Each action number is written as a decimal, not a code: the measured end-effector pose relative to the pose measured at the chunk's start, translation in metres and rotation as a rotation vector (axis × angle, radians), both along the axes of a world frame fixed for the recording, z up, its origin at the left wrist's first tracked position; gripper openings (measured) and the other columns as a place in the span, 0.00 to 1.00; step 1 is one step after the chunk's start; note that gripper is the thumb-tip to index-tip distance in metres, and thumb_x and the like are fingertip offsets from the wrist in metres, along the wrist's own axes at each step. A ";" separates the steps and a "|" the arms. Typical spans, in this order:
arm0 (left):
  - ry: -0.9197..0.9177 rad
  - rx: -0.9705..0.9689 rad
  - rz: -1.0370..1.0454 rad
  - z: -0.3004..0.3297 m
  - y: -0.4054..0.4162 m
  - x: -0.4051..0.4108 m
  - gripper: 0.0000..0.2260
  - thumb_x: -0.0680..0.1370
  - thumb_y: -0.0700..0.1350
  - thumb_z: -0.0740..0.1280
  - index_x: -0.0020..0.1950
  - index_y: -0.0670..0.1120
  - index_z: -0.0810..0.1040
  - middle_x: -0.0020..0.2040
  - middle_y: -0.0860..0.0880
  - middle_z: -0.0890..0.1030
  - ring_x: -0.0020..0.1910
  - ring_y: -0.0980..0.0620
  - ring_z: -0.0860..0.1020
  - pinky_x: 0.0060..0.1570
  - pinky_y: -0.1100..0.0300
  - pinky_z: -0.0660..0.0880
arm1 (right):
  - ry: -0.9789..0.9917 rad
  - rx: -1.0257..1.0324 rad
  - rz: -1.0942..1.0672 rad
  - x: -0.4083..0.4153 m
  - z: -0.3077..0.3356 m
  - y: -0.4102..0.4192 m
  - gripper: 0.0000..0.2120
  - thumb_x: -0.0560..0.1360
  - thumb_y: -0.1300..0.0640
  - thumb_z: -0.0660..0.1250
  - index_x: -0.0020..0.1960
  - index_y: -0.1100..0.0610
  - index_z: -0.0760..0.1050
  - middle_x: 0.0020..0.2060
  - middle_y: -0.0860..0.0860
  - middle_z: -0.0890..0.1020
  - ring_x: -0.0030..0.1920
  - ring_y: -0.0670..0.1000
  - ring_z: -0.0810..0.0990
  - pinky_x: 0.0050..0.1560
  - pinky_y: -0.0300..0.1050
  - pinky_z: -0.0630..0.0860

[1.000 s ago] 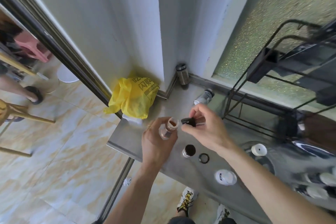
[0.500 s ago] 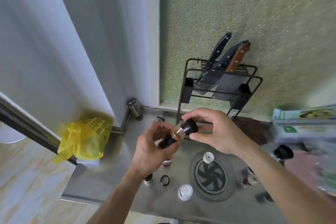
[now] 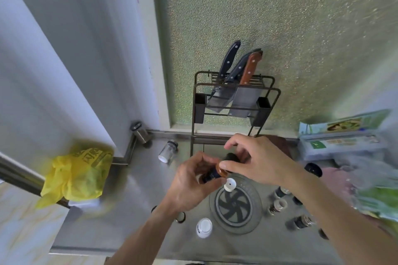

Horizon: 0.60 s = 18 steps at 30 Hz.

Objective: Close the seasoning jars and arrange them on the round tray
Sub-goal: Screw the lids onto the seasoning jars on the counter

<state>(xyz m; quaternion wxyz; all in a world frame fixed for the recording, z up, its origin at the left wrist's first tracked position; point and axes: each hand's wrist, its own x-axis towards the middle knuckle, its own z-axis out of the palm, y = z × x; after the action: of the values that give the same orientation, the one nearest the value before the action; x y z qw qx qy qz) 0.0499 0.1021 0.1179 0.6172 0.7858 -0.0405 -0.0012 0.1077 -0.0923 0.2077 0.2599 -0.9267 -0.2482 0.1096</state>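
My left hand grips a small seasoning jar with a dark label and a brown neck, tilted above the steel counter. My right hand pinches a black cap at the jar's mouth. Below them lies the round tray with a dark fan pattern, and a white-capped jar stands at its near-left rim. Several small open jars stand right of the tray. A white-lidded jar stands left of it, and a clear jar lies tipped over near the back.
A knife rack with several knives stands against the frosted window behind my hands. A yellow plastic bag hangs at the counter's left end. A loose black ring lies near my left wrist. Green packages lie at the right.
The view has swung right from the counter's left end toward the tray. My right hand has brought the black cap onto the jar's mouth, and both hands sit lower over the tray.
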 end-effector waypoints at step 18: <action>0.018 0.026 0.016 -0.001 -0.006 -0.015 0.16 0.69 0.41 0.81 0.52 0.47 0.79 0.50 0.53 0.87 0.52 0.56 0.85 0.60 0.60 0.79 | 0.013 -0.207 0.048 -0.008 0.007 -0.008 0.21 0.73 0.31 0.65 0.53 0.46 0.80 0.34 0.44 0.82 0.33 0.41 0.78 0.41 0.42 0.76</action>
<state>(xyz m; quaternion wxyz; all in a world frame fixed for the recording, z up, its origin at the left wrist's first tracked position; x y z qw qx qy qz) 0.0354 0.0963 0.1172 0.6073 0.7940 -0.0286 -0.0041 0.0994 -0.1002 0.2151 0.1614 -0.9417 -0.2561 0.1470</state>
